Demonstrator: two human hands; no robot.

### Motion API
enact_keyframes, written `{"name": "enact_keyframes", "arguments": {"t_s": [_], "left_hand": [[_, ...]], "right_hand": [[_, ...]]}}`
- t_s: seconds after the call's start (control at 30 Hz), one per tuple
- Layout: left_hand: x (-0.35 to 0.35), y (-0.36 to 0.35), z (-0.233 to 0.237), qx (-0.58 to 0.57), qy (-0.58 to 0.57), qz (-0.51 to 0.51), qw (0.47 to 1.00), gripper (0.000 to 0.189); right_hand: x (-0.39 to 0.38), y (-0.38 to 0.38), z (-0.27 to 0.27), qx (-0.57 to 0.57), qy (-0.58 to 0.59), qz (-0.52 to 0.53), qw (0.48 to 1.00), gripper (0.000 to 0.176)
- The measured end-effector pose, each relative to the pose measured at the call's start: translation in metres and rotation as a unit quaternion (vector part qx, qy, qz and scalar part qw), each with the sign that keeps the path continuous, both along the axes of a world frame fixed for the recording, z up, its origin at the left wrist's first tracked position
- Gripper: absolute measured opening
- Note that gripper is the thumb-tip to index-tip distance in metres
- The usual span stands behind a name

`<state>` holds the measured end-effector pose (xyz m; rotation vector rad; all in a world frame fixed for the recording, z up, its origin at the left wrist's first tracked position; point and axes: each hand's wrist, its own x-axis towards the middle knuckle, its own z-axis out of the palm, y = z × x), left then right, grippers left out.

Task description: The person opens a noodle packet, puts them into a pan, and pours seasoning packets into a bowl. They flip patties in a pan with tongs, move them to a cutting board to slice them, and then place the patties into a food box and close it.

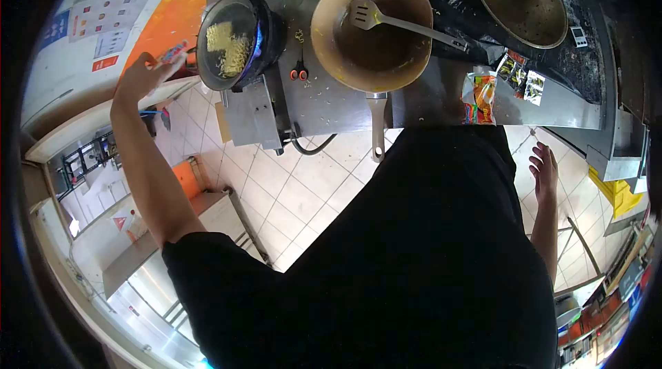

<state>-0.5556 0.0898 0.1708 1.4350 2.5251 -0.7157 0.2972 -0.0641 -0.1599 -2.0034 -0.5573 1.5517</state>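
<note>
At the far left, my left hand (143, 74) is closed around a small red-and-blue packet (173, 52), beside the dark pan (247, 13). Instant noodles (233, 52) lie in that pan, partly broken up. It sits on a stove (252, 110), and a blue glow like flame shows at its right side. My right hand (544, 167) hangs below the counter's edge at the right, fingers loosely apart and holding nothing.
A tan pan (324, 38) with a slotted turner (407, 25) stands mid-counter, handle toward me. Red-handled scissors (298, 72) lie among noodle crumbs. An orange noodle wrapper (480, 96), small sachets (534, 87), a large metal bowl (520, 0) and a timer (578, 36) are at the right.
</note>
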Motion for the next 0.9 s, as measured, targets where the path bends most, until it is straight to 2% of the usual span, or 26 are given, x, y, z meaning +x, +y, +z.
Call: {"name": "enact_keyframes", "arguments": {"t_s": [0.07,0.17,0.23,0.27,0.3,0.33,0.37,0.4,0.47,0.5,0.53,0.57,0.63,0.7,0.73,0.77,0.83,0.9], "left_hand": [[0.002,-0.015,0.008,0.042,0.002,-0.004,0.999,0.057],[0.006,-0.037,0.037,0.294,0.005,0.040,0.955,0.063],[-0.052,-0.066,0.040,0.412,0.132,-0.114,0.894,0.058],[-0.038,-0.082,0.030,0.419,0.096,-0.106,0.897,0.058],[-0.012,-0.099,0.020,0.511,-0.075,-0.056,0.855,0.052],[0.016,-0.101,0.003,0.579,-0.241,0.006,0.779,0.048],[0.104,-0.094,-0.022,0.655,-0.260,0.033,0.708,0.051],[0.147,-0.098,-0.055,0.681,-0.363,0.017,0.635,0.041],[0.276,-0.105,-0.109,0.603,-0.306,0.066,0.733,0.039],[0.307,-0.113,-0.145,0.586,-0.492,0.033,0.643,0.036],[0.360,-0.117,-0.168,0.526,-0.549,0.100,0.642,0.036],[0.413,-0.119,-0.180,0.475,-0.610,0.139,0.619,0.033],[0.499,-0.128,-0.177,0.318,-0.665,0.053,0.674,0.042],[0.580,-0.129,-0.167,0.263,-0.760,-0.008,0.594,0.042],[0.607,-0.131,-0.162,0.205,-0.781,0.008,0.590,0.047],[0.633,-0.135,-0.163,0.206,-0.779,-0.034,0.592,0.049],[0.675,-0.141,-0.166,0.134,-0.804,-0.049,0.578,0.053],[0.716,-0.144,-0.183,0.082,-0.808,-0.084,0.578,0.059]], "right_hand": [[0.012,-0.004,0.000,-0.011,-0.007,0.010,1.000,0.052],[0.023,-0.013,-0.009,-0.030,-0.027,0.035,0.999,0.050],[0.035,-0.019,-0.025,-0.034,-0.026,0.045,0.998,0.051],[0.028,-0.022,-0.020,0.010,0.026,0.055,0.998,0.051],[0.018,-0.024,-0.005,0.051,0.035,0.048,0.997,0.051],[0.011,-0.013,0.011,0.036,0.037,0.074,0.996,0.049],[-0.013,0.002,0.042,0.009,0.012,0.077,0.997,0.042],[-0.030,0.012,0.063,0.016,0.027,0.072,0.997,0.038],[-0.042,0.018,0.086,0.070,0.025,0.149,0.986,0.035],[-0.052,0.020,0.098,0.092,0.029,0.191,0.977,0.035],[-0.059,0.022,0.110,0.132,0.039,0.226,0.964,0.036],[-0.064,0.022,0.124,0.172,0.048,0.263,0.948,0.037],[-0.070,0.016,0.149,0.253,0.114,0.283,0.918,0.039],[-0.063,0.002,0.160,0.267,0.208,0.248,0.908,0.047],[-0.055,-0.006,0.159,0.265,0.212,0.221,0.914,0.047],[-0.046,-0.018,0.151,0.291,0.153,0.174,0.928,0.038],[-0.008,-0.040,0.131,0.331,0.078,0.148,0.929,0.031],[0.047,-0.066,0.117,0.298,0.114,0.067,0.945,0.028]]}}
